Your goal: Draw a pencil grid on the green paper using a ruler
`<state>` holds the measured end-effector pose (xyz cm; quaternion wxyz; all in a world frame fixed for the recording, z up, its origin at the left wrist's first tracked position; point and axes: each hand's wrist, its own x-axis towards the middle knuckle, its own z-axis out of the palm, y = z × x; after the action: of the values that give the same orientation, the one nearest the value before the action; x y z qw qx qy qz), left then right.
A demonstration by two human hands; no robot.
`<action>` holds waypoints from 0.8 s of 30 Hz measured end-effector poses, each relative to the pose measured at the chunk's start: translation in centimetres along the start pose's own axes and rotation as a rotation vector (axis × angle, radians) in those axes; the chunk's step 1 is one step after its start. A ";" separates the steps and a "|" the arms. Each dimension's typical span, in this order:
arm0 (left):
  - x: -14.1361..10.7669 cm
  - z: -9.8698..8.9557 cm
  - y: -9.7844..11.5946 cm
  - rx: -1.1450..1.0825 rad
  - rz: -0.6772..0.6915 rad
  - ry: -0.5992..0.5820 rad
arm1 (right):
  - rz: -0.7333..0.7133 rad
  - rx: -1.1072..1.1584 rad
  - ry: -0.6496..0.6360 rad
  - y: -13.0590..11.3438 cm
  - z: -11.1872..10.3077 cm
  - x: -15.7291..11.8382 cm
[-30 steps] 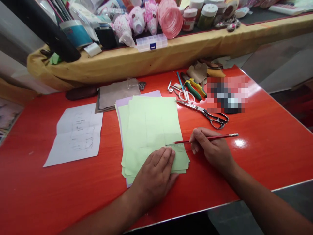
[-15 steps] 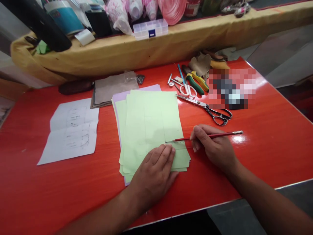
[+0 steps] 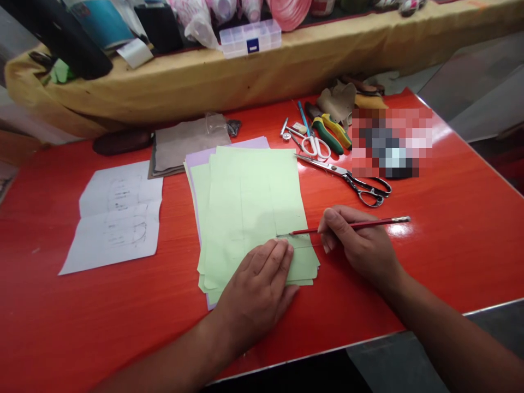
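Observation:
My left hand (image 3: 262,284) lies flat on a stack of light green paper sheets (image 3: 254,180), its fingers stretched out and side by side. Faint straight pencil lines run across the top sheet. Just past the fingertips is a thin see-through strip with small marks, perhaps a ruler; my fingers hide part of it. In my right hand (image 3: 356,237) is a red pencil (image 3: 379,222), held low and slanted between thumb and fingers. Its tip is at the paper, just right of my left fingertips and by the strip's edge.
Left of the stack lies a white sheet with a drawing (image 3: 118,218). Behind are grey-brown sheets (image 3: 188,142) and a dark case (image 3: 123,142). Large scissors (image 3: 347,176), white-handled scissors (image 3: 316,147) and green-yellow pliers (image 3: 331,134) lie to the right. A clear compartment box (image 3: 250,38) sits on the shelf.
The camera view has shifted slightly, so the background sits a little higher. Both hands and the pencil stay almost where they were on the paper.

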<state>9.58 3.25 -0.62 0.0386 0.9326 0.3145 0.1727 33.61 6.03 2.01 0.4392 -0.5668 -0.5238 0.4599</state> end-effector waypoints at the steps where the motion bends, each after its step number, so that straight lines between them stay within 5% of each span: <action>1: 0.0 0.0 0.0 0.001 0.000 0.001 | 0.000 -0.002 0.001 0.0 0.0 0.0; 24: 0.0 -0.1 0.0 0.014 0.007 0.007 | 0.014 -0.016 -0.006 0.0 -0.2 0.0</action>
<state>9.61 3.24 -0.55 0.0306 0.9333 0.3127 0.1739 33.80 6.04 2.01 0.4299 -0.5724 -0.5247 0.4607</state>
